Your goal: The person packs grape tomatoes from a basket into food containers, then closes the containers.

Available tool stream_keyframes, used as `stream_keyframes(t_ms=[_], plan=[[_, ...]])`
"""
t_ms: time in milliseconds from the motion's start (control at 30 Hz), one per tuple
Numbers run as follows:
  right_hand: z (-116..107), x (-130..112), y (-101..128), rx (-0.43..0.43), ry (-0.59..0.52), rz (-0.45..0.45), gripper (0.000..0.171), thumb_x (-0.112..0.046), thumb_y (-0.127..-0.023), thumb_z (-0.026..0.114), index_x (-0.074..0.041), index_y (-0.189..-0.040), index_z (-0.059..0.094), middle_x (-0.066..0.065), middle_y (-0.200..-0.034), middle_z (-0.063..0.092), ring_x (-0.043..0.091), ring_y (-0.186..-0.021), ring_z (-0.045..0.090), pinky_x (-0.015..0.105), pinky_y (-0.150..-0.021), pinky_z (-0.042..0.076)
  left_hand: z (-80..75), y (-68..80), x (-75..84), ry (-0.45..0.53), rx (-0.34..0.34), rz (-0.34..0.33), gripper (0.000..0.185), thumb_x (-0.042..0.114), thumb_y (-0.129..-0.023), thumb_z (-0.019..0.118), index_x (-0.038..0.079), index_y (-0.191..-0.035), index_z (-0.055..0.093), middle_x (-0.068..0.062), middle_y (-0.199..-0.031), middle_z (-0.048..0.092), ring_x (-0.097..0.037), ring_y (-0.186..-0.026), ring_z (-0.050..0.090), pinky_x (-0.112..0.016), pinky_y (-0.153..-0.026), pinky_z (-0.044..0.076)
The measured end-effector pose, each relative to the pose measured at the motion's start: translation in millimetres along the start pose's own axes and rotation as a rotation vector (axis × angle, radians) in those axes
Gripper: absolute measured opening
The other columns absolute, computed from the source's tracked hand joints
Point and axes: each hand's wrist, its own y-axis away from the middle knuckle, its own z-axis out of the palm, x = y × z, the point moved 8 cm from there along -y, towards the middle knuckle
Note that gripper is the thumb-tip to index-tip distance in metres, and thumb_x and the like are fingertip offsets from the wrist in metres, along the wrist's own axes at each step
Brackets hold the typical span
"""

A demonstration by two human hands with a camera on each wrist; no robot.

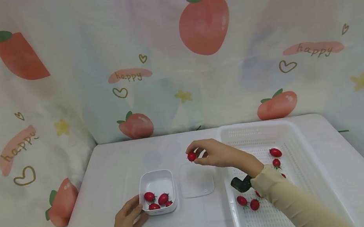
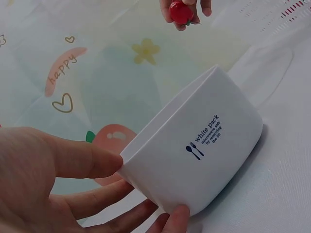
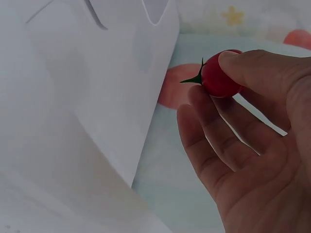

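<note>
Pinching one cherry tomato (image 1: pixel 191 156) between thumb and fingertips, the right hand (image 1: pixel 211 154) hangs above the table (image 1: pixel 114 180), up and to the right of the small white tub (image 1: pixel 156 183). The right wrist view shows the grip nicely: thumb on top, fingers curled underneath, green stem poking out sideways. Firm but not squashing, I'd say.

The left hand (image 1: pixel 127 217) sits at the tub's near left corner, thumb along the side wall and fingers wrapped round the base, so it's gripping the tub and steadying it. Four or so tomatoes (image 1: pixel 158 201) already lie inside, bunched toward the tub's near end.

Just right of the tub lies its clear lid (image 1: pixel 197 184), flat on the table, and further right of that is the big perforated white tray (image 1: pixel 306 173) with a handful of loose tomatoes (image 1: pixel 275 152) left in it.

If it were me: carry the tomato low over the tub's far end, where the floor is bare, and let go close to the bottom so it doesn't bounce out or bruise. Keep the pinch light, since these split easily. The left hand holding that corner looks like the right idea, because a light plastic tub will skid if bumped.
</note>
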Motion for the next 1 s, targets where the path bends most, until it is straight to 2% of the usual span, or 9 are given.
stream_keyframes(t_ms=[400, 600, 833, 1000], plan=[[25, -8, -16, -0.017, -0.061, -0.032, 0.030, -0.007, -0.098, 0.070, -0.006, -0.128, 0.066, 0.008, -0.119, 0.072, 0.022, -0.110, 0.067, 0.029, -0.091, 0.060, -0.7, 1.0, 1.7, 0.020, 0.006, 0.001, 0.049, 0.012, -0.105, 0.058, -0.003, -0.151, 0.048, -0.027, -0.156, 0.047, -0.031, -0.132, 0.057, -0.040, -0.100, 0.061], [38, -16, -25, -0.032, -0.056, -0.043, 0.031, -0.007, -0.097, 0.071, -0.005, -0.128, 0.067, 0.008, -0.119, 0.071, 0.022, -0.108, 0.067, 0.027, -0.090, 0.060, -0.5, 0.5, -1.6, 0.032, 0.014, -0.029, 0.050, 0.014, -0.106, 0.058, -0.001, -0.153, 0.048, -0.027, -0.158, 0.046, -0.031, -0.133, 0.056, -0.042, -0.103, 0.060], [55, -26, -38, -0.054, -0.034, -0.053, 0.031, -0.009, -0.097, 0.073, -0.006, -0.128, 0.068, 0.006, -0.118, 0.071, 0.020, -0.107, 0.067, 0.020, -0.087, 0.057, -0.4, 0.3, -2.3, 0.039, 0.024, -0.026, 0.049, 0.013, -0.106, 0.057, -0.001, -0.152, 0.048, -0.027, -0.157, 0.047, -0.029, -0.130, 0.057, -0.043, -0.103, 0.060], [68, -30, -48, -0.073, -0.011, -0.051, 0.031, -0.010, -0.097, 0.073, -0.006, -0.128, 0.069, 0.005, -0.117, 0.072, 0.020, -0.106, 0.067, 0.021, -0.088, 0.057, 0.1, 0.0, -2.8, 0.036, 0.022, -0.036, 0.050, 0.014, -0.107, 0.056, 0.000, -0.153, 0.047, -0.028, -0.158, 0.045, -0.032, -0.133, 0.055, -0.044, -0.104, 0.060]])
